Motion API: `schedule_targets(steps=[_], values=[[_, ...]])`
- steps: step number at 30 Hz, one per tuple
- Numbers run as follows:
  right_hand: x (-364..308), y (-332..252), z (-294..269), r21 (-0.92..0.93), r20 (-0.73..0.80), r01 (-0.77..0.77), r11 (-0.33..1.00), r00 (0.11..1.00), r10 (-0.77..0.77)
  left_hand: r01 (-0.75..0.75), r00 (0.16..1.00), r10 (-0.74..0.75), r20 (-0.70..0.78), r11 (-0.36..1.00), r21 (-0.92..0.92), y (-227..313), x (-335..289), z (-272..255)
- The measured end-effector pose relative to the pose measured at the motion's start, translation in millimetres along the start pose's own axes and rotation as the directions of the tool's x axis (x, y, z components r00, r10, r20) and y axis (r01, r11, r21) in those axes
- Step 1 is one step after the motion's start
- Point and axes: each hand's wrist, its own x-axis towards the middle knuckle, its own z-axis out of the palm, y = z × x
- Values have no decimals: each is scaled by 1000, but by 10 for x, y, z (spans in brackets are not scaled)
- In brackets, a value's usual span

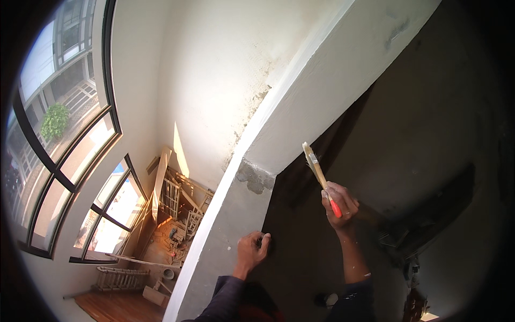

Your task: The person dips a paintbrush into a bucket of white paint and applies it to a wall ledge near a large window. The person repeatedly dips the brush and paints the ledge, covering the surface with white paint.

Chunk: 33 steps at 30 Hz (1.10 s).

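Observation:
My right hand (340, 204) is closed around the handle of a paintbrush (318, 173). The brush has a pale wooden handle with a red end, a metal band and whitish bristles pointing up. Its tip is near the lower edge of a white-painted beam (322, 107), in front of the dark space. My left hand (253, 250) is curled closed at the edge of the bare grey wall face (230, 225) below the beam. Whatever its fingers may hold is hidden. A rough, darker cement patch (255, 178) marks the corner where the beam meets the grey face.
Far below on the left, timber and wooden frames (170, 196) lie piled beside a bucket (168, 273) and a ladder (122, 279). Dark-framed windows (67, 155) line the left wall. A dark lower area (418, 134) fills the right side.

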Motion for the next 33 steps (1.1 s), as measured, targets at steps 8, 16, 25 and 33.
schedule_targets(steps=[8,16,25,33], values=[[833,171,-24,-460,135,350,816,936,-326,7,1000,-7,5,999,46,-1,-20,-1],[136,-36,613,-364,305,426,828,895,-326,25,1000,-25,-10,999,23,7,-12,8],[-278,-138,1000,-26,440,313,949,856,-271,43,999,-43,21,999,27,-24,-30,0],[567,157,643,8,326,184,983,929,-176,57,998,-57,0,998,-2,-14,-25,-12]])
